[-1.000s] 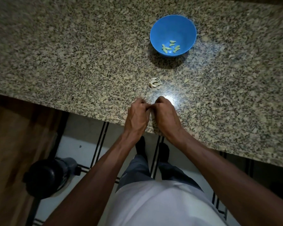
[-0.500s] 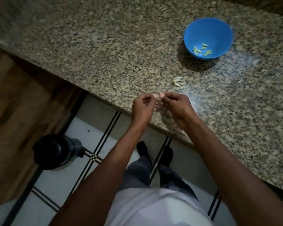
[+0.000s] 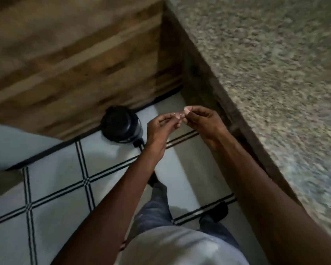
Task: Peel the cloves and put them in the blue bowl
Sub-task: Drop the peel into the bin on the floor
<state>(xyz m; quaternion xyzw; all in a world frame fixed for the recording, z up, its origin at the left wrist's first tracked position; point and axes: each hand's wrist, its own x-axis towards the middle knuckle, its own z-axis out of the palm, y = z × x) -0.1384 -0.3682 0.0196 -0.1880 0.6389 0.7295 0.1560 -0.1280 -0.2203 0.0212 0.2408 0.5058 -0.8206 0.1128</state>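
Observation:
My left hand (image 3: pixel 161 127) and my right hand (image 3: pixel 203 121) meet fingertip to fingertip over the tiled floor, left of the counter edge. Between them they pinch a small pale clove (image 3: pixel 179 114), mostly hidden by the fingers. The blue bowl and the pile of cloves on the counter are out of view. The frame is blurred by head motion.
The speckled granite counter (image 3: pixel 271 73) fills the right side, its edge running diagonally. A black round container (image 3: pixel 120 124) stands on the white tiled floor (image 3: pixel 55 178) just left of my left hand. A wooden panel (image 3: pixel 75 60) fills the upper left.
My view has swung left and down, so the bowl and loose cloves have left the frame. Both hands moved off the counter edge to above the floor, still pinching the clove.

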